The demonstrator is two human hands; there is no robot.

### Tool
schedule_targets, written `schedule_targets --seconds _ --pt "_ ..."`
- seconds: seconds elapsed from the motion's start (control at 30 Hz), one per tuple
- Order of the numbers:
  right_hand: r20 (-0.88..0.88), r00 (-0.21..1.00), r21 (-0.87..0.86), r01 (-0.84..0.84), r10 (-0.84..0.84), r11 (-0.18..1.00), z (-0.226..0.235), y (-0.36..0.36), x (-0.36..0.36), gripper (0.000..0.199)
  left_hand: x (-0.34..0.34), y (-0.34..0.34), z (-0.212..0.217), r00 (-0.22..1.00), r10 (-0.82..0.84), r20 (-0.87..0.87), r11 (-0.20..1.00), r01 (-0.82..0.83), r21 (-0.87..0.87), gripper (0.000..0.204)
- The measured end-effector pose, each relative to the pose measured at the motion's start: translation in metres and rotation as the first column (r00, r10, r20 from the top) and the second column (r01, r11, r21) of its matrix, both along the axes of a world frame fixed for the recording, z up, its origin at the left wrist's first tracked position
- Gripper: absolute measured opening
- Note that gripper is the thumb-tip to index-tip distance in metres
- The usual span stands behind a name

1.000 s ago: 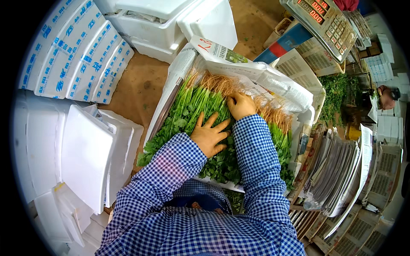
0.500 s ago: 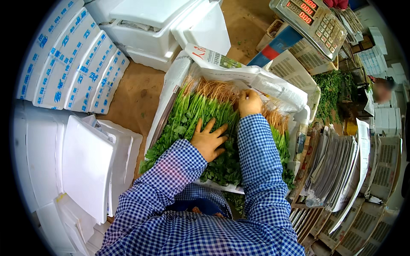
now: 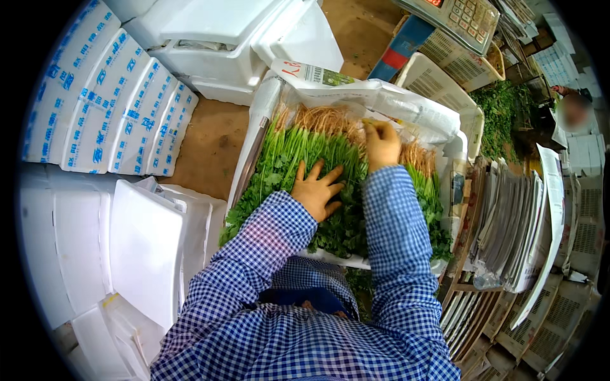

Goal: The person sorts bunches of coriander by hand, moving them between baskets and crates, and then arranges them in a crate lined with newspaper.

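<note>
One white foam box (image 3: 257,136), lined with clear plastic sheet (image 3: 406,108), serves as the landmark; all positions below are given relative to it. It lies directly ahead of the person, with its long axis running away from the body and slightly to the right.

Inside the box, leafy green herbs (image 3: 298,159) fill the floor in a dense layer. Their stems lie parallel to the box's long axis: leaves at the near end, pale tan roots (image 3: 330,119) at the far end, just below the folded-back sheet.

Both forearms, in blue checked sleeves, enter over the near rim of the box.

The left hand (image 3: 318,190) rests at the middle of the box, palm down, fingers spread flat on the leaves. It is released, pressing rather than gripping anything.

The right hand (image 3: 383,145) reaches further, to the far right part of the box at the root line. Its fingers are curled onto the root ends of the herbs; it appears to grasp a small bunch there, though the enclosed stems are hidden by the fingers. This hand is nearer to the roots, the left nearer to the leaves.

Outside the box: stacked white foam lids (image 3: 146,247) to its left, more foam boxes (image 3: 216,38) beyond its far end, a weighing scale (image 3: 460,19) beyond its far right corner.
</note>
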State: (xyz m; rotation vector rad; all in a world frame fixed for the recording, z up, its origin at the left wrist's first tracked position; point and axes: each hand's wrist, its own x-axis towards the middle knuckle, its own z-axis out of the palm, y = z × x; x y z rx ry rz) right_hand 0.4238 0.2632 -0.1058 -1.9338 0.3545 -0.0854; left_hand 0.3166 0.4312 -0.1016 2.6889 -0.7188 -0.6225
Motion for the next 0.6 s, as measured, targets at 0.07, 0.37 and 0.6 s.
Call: schedule_targets --seconds 0.07,0.37,0.6 --pt "0.004 0.998 0.15 0.063 -0.064 0.987 0.048 -0.029 -0.044 0.012 -0.001 0.002 0.004 1.0 0.003 -0.021 1.0 -0.003 0.009 0.052" --pt "-0.657 0.612 -0.138 -0.671 0.44 0.728 0.176 -0.174 -0.287 0.038 -0.004 0.006 -0.023 0.993 -0.01 0.115 0.999 0.013 -0.031 0.057" --pt "0.43 0.888 -0.531 0.397 -0.166 0.749 0.265 -0.244 -0.304 0.039 -0.006 0.003 0.023 0.997 -0.025 -0.071 0.99 0.034 0.136 0.055"
